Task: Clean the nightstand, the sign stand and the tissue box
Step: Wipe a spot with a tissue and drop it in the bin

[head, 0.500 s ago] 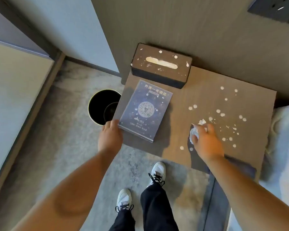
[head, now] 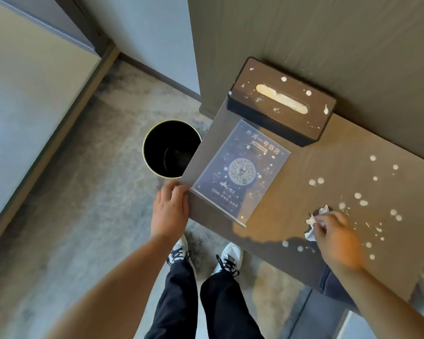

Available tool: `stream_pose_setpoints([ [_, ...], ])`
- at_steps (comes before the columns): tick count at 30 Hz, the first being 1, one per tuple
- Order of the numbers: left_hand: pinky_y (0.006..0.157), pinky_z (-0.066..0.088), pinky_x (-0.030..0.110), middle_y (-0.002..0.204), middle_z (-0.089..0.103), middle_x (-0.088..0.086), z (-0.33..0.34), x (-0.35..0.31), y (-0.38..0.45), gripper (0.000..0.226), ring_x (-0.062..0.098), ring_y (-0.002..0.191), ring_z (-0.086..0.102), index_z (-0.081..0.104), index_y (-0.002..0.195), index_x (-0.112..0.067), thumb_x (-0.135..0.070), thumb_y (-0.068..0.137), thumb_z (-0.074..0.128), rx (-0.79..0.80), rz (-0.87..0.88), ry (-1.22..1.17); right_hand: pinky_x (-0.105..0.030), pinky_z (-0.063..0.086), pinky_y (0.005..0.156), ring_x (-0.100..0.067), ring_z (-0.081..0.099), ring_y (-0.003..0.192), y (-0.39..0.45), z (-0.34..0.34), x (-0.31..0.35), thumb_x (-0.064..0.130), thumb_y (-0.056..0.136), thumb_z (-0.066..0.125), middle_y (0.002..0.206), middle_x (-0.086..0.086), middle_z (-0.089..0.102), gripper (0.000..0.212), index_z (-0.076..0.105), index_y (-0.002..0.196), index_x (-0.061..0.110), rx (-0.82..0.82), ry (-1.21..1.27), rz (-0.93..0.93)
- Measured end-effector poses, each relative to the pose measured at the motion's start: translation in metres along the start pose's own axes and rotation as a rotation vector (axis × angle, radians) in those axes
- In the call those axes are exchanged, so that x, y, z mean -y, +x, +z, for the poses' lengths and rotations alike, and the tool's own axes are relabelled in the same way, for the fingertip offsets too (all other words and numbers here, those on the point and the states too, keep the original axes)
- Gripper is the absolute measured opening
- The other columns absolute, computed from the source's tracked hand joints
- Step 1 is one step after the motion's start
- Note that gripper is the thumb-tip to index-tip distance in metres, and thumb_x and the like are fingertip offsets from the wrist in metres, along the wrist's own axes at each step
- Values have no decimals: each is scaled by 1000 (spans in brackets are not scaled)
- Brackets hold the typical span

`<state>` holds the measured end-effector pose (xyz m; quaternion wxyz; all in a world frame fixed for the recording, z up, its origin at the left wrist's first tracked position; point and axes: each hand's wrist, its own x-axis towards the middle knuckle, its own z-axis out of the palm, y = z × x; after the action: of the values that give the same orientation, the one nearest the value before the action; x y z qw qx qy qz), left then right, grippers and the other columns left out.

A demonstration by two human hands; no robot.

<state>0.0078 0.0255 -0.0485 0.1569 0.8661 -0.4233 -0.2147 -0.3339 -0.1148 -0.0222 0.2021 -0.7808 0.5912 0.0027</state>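
The brown nightstand point(head: 304, 172) carries several white splatter spots on its right half. A dark tissue box point(head: 279, 104), also flecked white, stands at its back against the wall. In front of the box lies a blue sign stand point(head: 240, 172) with a round code on it. My left hand point(head: 170, 209) rests on the nightstand's front left corner, fingers touching the sign stand's near corner. My right hand point(head: 338, 241) presses a crumpled white tissue point(head: 315, 220) onto the nightstand top, just left of the spots.
A round black waste bin point(head: 154, 148) with a pale rim stands on the carpet left of the nightstand. My feet in white shoes point(head: 228, 260) are below its front edge. A grey wall panel rises behind; bedding shows at the far right.
My right hand with the tissue has slid slightly along the nightstand top by the spots. My left hand stays at the corner by the sign stand. The camera view has shifted.
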Motion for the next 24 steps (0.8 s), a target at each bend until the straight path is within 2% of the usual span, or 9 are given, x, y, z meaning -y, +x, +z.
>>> stream_pose_setpoints([
  [4,103,42,45,132,53,17,0,-2,-3,53,36,117,50,47,133,-3,-34,95,29,50,-51,-26,-38,49,63,-39,62,72,11,-8,15,-9,76,69,97,-18,62,10,68,81,0,-5,5,-6],
  [6,104,40,44,133,54,19,-2,1,-1,55,37,119,50,43,137,0,-34,96,28,76,-30,3,-33,45,64,-34,60,72,22,-15,41,-5,80,67,98,-16,63,8,69,84,2,-21,42,-7],
  [10,97,47,43,129,57,19,-2,7,0,53,38,112,56,43,138,0,-32,97,31,92,26,27,-26,41,68,-20,57,77,55,-28,121,0,85,65,101,-12,63,8,70,91,3,-69,163,-116],
  [14,88,52,41,123,61,17,0,11,1,49,36,104,61,44,135,-1,-30,97,34,73,50,47,-11,41,66,-11,57,84,97,-24,205,13,91,62,107,-5,64,12,70,99,9,-44,292,-259],
  [16,87,53,40,122,62,15,1,13,1,48,34,102,62,45,135,-2,-29,96,36,70,60,47,-15,47,68,-13,59,86,118,-14,243,17,93,59,111,-5,63,15,70,101,11,-6,291,-341],
  [18,90,52,39,123,62,12,1,14,1,48,31,103,61,45,135,-4,-30,96,35,77,59,50,-28,54,71,-19,61,87,136,3,275,17,95,57,113,-8,61,16,71,102,11,49,228,-425],
  [20,90,52,38,125,61,11,1,14,1,47,30,104,61,43,137,-6,-30,97,34,80,64,42,-37,52,75,-26,61,86,149,22,300,15,95,54,116,-11,57,18,70,102,10,120,148,-482],
  [24,86,54,41,128,59,12,5,17,1,47,33,104,60,43,137,-4,-25,96,36,84,68,-14,-40,49,74,-33,59,86,168,58,324,15,96,50,117,-13,53,19,67,103,9,244,-34,-530],
])
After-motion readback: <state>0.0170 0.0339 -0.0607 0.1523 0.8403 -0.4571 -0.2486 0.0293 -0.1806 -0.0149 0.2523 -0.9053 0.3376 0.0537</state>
